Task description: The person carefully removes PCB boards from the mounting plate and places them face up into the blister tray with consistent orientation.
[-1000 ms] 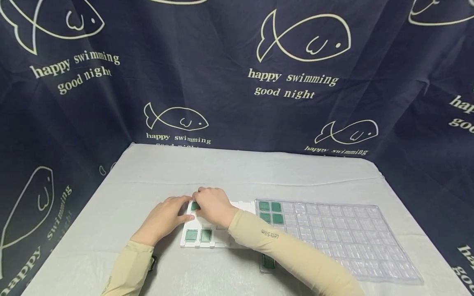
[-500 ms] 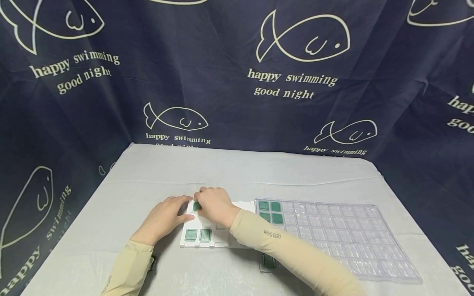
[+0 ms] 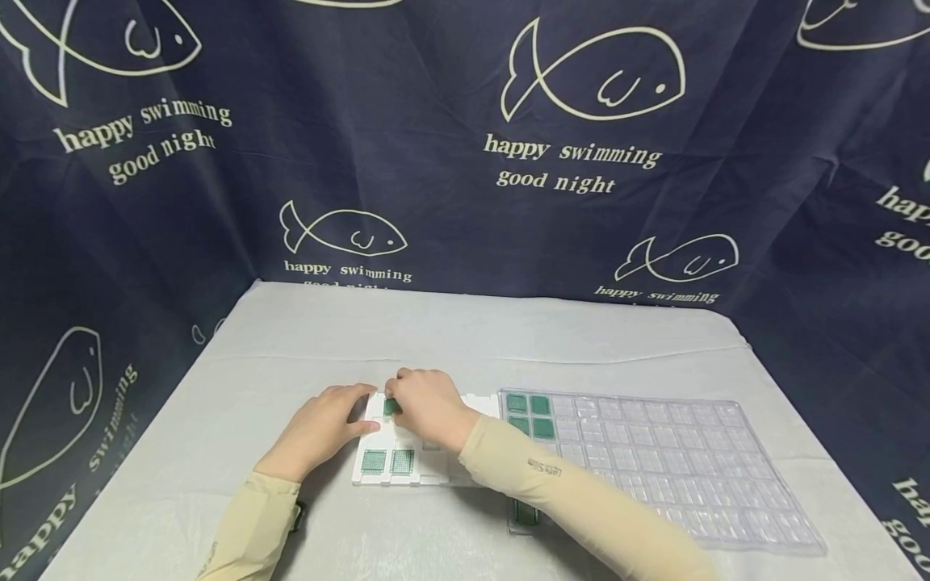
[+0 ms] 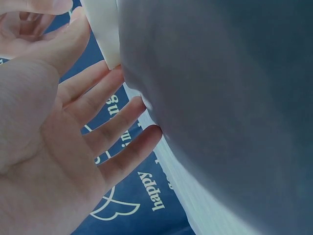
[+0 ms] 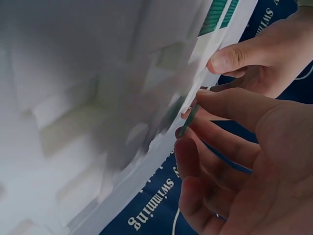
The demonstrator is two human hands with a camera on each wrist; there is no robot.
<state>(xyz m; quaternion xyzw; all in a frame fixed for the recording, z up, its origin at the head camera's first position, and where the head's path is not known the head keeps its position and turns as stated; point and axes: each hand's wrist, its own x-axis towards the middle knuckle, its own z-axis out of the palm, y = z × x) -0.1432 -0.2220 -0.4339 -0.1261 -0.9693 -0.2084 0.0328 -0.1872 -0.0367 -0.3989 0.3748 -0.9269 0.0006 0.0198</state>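
Note:
My right hand [image 3: 432, 407] pinches a small green perforated circuit board [image 5: 190, 120] between thumb and fingers, with its thin edge showing in the right wrist view. It holds the board low over the back left part of a white slotted tray [image 3: 388, 436]. My left hand [image 3: 323, 424] lies at the left edge of the tray, thumb and fingers spread and fairly straight; the left wrist view shows its fingertips [image 4: 115, 73] touching that edge. Two similar green boards [image 3: 374, 461] sit in the tray's front left slots. The right hand and forearm hide part of the tray.
Right of the white tray lies a clear plastic compartment tray [image 3: 654, 460], with several green boards [image 3: 539, 405] in its left columns. My right sleeve [image 3: 567, 484] crosses over it. A dark patterned curtain [image 3: 450, 202] stands behind the white-covered table [image 3: 436, 331].
My right hand has moved slightly right along the white tray's back edge, the green circuit board moving with it. The left hand stays in place.

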